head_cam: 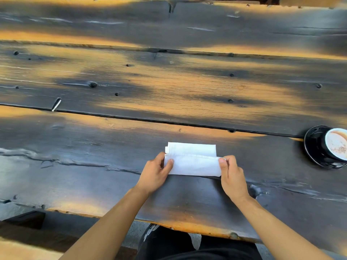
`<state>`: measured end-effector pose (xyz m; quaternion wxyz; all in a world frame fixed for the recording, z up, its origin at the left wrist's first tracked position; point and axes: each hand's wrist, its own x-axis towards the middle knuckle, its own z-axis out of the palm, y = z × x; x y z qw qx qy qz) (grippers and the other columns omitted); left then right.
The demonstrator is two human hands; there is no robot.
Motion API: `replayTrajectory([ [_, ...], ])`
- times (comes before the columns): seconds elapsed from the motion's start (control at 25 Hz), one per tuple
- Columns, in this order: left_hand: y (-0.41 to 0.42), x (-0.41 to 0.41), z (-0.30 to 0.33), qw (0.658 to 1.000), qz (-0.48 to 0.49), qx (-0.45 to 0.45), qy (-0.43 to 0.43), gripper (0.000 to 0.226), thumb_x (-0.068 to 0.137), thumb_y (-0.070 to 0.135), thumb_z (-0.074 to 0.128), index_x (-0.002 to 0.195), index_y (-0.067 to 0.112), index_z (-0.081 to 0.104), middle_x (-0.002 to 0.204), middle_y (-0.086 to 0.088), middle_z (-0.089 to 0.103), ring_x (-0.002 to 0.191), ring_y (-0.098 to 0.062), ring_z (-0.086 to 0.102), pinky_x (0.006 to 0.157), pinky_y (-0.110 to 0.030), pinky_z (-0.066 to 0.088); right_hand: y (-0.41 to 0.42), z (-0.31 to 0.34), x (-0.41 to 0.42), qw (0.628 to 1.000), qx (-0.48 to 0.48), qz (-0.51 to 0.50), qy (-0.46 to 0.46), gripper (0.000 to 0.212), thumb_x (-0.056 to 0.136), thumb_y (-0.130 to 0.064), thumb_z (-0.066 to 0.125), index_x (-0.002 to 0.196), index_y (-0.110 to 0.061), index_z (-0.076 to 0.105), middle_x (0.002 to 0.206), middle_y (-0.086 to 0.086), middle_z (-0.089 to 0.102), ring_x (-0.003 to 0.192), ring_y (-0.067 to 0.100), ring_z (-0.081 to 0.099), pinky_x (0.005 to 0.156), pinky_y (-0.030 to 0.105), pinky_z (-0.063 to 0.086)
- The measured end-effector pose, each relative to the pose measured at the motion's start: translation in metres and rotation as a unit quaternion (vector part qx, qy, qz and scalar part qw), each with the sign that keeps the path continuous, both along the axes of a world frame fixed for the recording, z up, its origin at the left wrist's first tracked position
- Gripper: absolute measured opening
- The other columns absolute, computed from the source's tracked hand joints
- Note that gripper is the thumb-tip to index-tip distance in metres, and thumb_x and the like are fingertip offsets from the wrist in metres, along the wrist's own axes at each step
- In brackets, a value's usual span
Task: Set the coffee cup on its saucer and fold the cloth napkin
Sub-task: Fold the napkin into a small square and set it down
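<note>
A white cloth napkin (192,160) lies a little below the middle of the frame on a dark, weathered plank table (169,81), its wood worn through to orange in patches. The napkin is folded into a flat band of several layers, with a near flap turned over the part behind it. The left hand (155,171) pinches the band's left end, thumb on top and fingers curled round the edge. The right hand (231,175) pinches the right end the same way, thumb pressed on the top fold. Both forearms reach in from the bottom of the frame.

At the right edge, well apart from the napkin, a black coffee cup (336,144) with foamy milk coffee stands on its black saucer (312,147); both are partly cut off by the frame. A small pale sliver (56,104) lies at a plank seam on the left.
</note>
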<state>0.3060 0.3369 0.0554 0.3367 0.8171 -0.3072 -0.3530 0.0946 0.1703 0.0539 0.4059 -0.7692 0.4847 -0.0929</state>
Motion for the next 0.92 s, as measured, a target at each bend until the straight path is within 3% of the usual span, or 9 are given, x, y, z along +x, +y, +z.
replayTrajectory([
  [0.16,-0.02,0.004,-0.011,0.997,0.061,0.038,-0.01,0.038,0.1,0.048,0.052,0.086,0.012,0.05,0.064,-0.007,0.049,0.059,-0.021,0.044,0.057,-0.041,0.039,-0.006,-0.005,0.015,0.999,0.0,-0.037,0.022,0.035,0.102,-0.046,0.032,0.097,-0.014,0.045,0.065,0.015,0.056,0.063,0.037,0.051,0.057,0.046,0.041],
  [0.28,-0.03,0.003,-0.017,0.996,0.061,0.066,-0.028,0.038,0.103,0.046,0.045,0.09,0.009,0.046,0.069,-0.014,0.056,0.064,-0.033,0.054,0.056,-0.039,0.034,-0.015,-0.011,0.03,0.997,-0.001,-0.041,0.067,0.031,0.105,-0.043,0.033,0.096,-0.015,0.043,0.064,0.01,0.056,0.065,0.035,0.052,0.055,0.041,0.038],
  [0.48,-0.04,0.003,-0.024,0.989,0.09,0.107,-0.057,0.036,0.103,0.044,0.044,0.086,0.011,0.045,0.066,-0.004,0.057,0.063,-0.029,0.056,0.053,-0.036,0.034,-0.029,-0.017,0.047,0.991,-0.009,-0.056,0.124,0.043,0.101,-0.055,0.036,0.096,-0.014,0.049,0.073,0.009,0.063,0.071,0.035,0.057,0.058,0.04,0.047],
  [0.64,-0.041,-0.005,-0.027,0.98,0.163,0.098,-0.063,0.031,0.1,0.037,0.048,0.083,0.01,0.048,0.066,-0.006,0.059,0.062,-0.029,0.055,0.051,-0.034,0.032,-0.032,-0.018,0.058,0.983,-0.016,-0.052,0.177,0.042,0.099,-0.059,0.041,0.095,-0.017,0.047,0.075,0.005,0.061,0.071,0.031,0.054,0.059,0.036,0.042],
  [0.8,-0.038,-0.004,-0.035,0.976,0.144,0.112,-0.119,0.03,0.096,0.037,0.056,0.085,0.01,0.052,0.086,-0.004,0.059,0.073,-0.032,0.057,0.065,-0.04,0.047,-0.029,-0.021,0.058,0.979,-0.032,-0.056,0.191,0.04,0.099,-0.058,0.042,0.095,-0.018,0.043,0.071,0.004,0.058,0.068,0.031,0.051,0.059,0.036,0.042],
  [0.92,-0.036,-0.003,-0.036,0.963,0.108,0.136,-0.206,0.03,0.093,0.04,0.059,0.1,0.011,0.054,0.099,-0.003,0.055,0.078,-0.03,0.059,0.062,-0.038,0.051,-0.028,-0.022,0.058,0.978,-0.038,-0.059,0.195,0.039,0.099,-0.056,0.043,0.096,-0.018,0.043,0.07,0.002,0.056,0.069,0.034,0.056,0.06,0.037,0.042],
])
